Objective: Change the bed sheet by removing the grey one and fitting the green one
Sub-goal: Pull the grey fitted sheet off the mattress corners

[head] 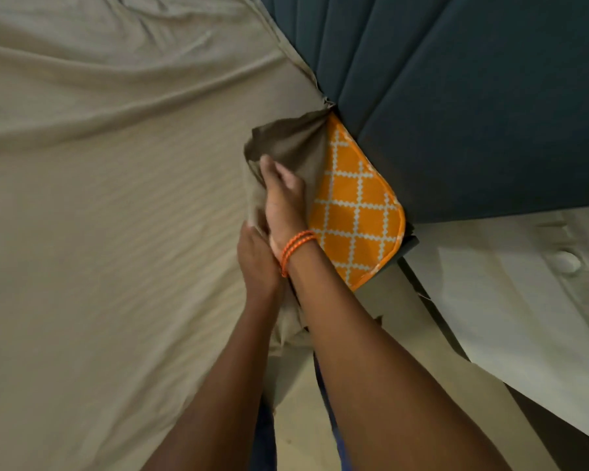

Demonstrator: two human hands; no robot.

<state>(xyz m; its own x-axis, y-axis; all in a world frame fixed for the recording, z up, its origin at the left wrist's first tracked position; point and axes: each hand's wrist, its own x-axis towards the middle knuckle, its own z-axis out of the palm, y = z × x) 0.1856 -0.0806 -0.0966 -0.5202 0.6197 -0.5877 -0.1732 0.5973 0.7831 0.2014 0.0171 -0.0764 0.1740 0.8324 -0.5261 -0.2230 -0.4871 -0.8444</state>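
A grey-beige sheet (109, 205) covers the bed across the left of the view. Its corner is lifted off the mattress (354, 212), whose orange cover with a white lattice pattern shows at the corner by the headboard. My left hand (257, 263) grips a bunch of the sheet at the mattress edge. My right hand (283, 198), with orange bands at the wrist, reaches into the loose corner fold and pinches the cloth there. No green sheet is in view.
A dark blue padded headboard (456, 96) runs along the top right, tight against the mattress corner. A pale wall or panel (510, 300) lies at the right. Beige floor (371, 334) shows below the bed edge.
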